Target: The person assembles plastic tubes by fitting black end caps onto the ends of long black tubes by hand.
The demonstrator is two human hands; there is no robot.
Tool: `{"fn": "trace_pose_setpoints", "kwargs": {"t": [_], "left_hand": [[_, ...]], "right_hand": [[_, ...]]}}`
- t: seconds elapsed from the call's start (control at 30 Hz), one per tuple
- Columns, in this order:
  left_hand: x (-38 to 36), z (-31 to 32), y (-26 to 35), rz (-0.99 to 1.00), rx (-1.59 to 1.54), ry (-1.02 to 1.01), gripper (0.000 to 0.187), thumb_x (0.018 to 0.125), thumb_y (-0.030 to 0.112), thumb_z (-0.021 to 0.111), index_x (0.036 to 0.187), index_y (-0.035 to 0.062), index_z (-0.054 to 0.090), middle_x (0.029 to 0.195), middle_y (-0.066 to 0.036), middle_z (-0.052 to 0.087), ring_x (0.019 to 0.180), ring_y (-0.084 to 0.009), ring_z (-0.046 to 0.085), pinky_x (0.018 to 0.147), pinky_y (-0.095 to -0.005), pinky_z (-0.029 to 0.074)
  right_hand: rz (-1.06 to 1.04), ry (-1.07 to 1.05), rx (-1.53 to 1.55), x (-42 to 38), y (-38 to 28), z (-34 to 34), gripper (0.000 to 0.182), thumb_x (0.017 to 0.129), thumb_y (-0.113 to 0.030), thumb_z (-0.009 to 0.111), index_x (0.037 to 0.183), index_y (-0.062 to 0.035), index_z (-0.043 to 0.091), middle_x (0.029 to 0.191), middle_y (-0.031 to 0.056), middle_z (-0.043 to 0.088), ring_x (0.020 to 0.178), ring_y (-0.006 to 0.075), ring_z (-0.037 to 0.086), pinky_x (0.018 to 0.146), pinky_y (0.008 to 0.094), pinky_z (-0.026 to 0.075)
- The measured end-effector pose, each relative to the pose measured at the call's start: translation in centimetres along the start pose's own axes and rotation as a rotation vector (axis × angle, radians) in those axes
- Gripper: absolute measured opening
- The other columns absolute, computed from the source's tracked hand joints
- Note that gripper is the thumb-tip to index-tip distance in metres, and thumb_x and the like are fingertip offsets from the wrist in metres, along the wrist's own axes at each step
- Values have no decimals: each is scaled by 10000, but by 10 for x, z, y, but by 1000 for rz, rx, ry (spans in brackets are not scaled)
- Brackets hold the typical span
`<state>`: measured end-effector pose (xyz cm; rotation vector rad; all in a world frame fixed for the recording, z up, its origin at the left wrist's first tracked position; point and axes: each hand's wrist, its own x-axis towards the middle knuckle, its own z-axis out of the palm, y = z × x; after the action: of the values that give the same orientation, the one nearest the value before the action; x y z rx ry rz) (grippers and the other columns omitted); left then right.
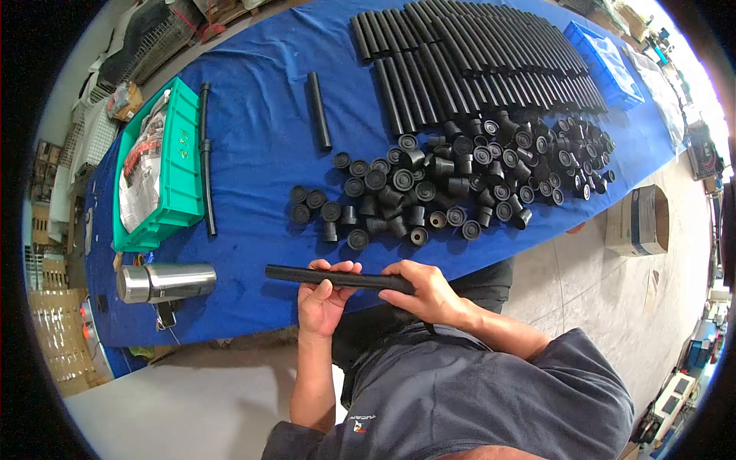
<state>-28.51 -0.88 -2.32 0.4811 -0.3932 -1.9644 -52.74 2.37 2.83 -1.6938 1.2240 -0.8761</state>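
A straight black tube (341, 278) lies nearly level across my two hands, just past the table's near edge. My left hand (323, 300) is closed around its middle, thumb on the near side and fingertips showing on the far side. Around the tube's right end wraps my right hand (426, 293), which hides that end. Beyond them many black round end caps (402, 180) lie in a loose heap, some face up and some on their sides. A single black tube (319, 111) lies apart, left of the heap.
Rows of black tubes (491, 57) are stacked at the back. A green crate (180, 153) holding plastic-wrapped contents stands at left, with thin black tubes (207, 176) beside it. A steel flask (180, 282) lies near the front left. A blue basket (606, 65) is at back right; a cardboard box (640, 222) sits on the floor.
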Motion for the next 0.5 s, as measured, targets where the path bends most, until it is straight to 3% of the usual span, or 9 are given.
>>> {"fn": "trace_pose_setpoints", "kwargs": {"t": [0.07, 0.1, 0.2, 0.4, 0.5], "left_hand": [[1, -1, 1, -14, -28, -4, 330, 948, 52, 705, 1243, 59, 559, 1280, -284, 652, 1268, -452, 601, 1061, -552, 544], [0, -2, 1, -20, -42, -3, 327, 950, 52, 703, 1243, 58, 559, 1282, -286, 651, 1268, -453, 600, 1063, -554, 542], [-1, -3, 1, -10, -47, -20, 320, 955, 55, 698, 1243, 53, 559, 1289, -291, 646, 1269, -453, 599, 1062, -552, 543], [0, -9, 0, -4, -35, -36, 346, 973, 70, 675, 1285, 31, 529, 1322, -299, 619, 1294, -460, 576, 1053, -543, 555], [-1, -9, 0, -2, -26, -42, 349, 972, 65, 674, 1286, 29, 527, 1324, -300, 618, 1304, -459, 568, 1060, -541, 550]], "right_hand": [[-223, 118, -154, -2, 10, 11, 397, 856, -142, 816, 1179, -11, 626, 941, 151, 658, 804, 324, 692, 661, 397, 556], [-228, 118, -139, 0, 5, 9, 400, 857, -142, 817, 1184, -16, 624, 941, 147, 656, 812, 320, 693, 666, 400, 560], [105, -49, 135, 2, -11, -5, 384, 856, -113, 796, 1177, -18, 608, 933, 160, 623, 790, 362, 667, 682, 427, 567], [-226, 137, -73, -1, 3, 11, 381, 884, -181, 793, 1183, -24, 617, 914, 164, 636, 803, 372, 672, 708, 431, 557], [68, -11, 91, 0, -3, 0, 397, 879, -185, 804, 1191, -21, 621, 942, 156, 657, 851, 339, 690, 702, 396, 553]]}}
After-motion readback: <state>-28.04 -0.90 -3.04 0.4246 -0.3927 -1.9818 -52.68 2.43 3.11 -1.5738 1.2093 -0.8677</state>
